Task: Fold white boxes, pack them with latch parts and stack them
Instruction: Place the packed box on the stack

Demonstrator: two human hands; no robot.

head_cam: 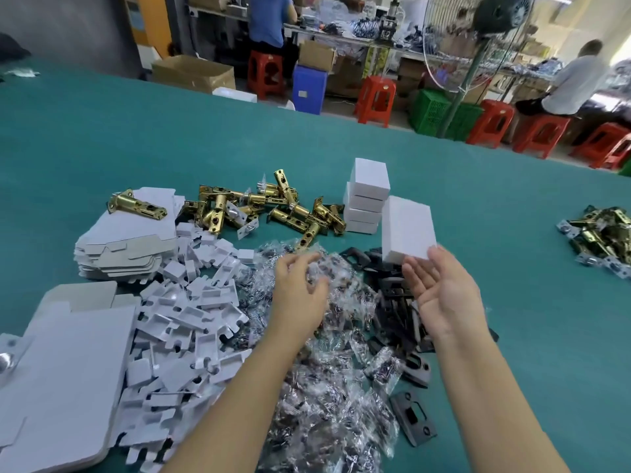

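Beside the stack of white boxes (367, 199), the right hand (444, 295), fingers loosely spread, touched a closed box (408, 228); squaring it on the stack seemed wise, while the left hand (300, 288) hung loosely curled.

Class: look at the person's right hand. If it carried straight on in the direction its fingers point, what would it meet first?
The right hand would first meet the closed white box, already at its fingertips. Beyond that stands the stack of white boxes, though depth is hard to judge.

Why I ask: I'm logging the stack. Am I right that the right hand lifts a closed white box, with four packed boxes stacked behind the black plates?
Not quite. The head view shows the right hand open, fingertips touching the closed white box; the stack is behind the brass latches.
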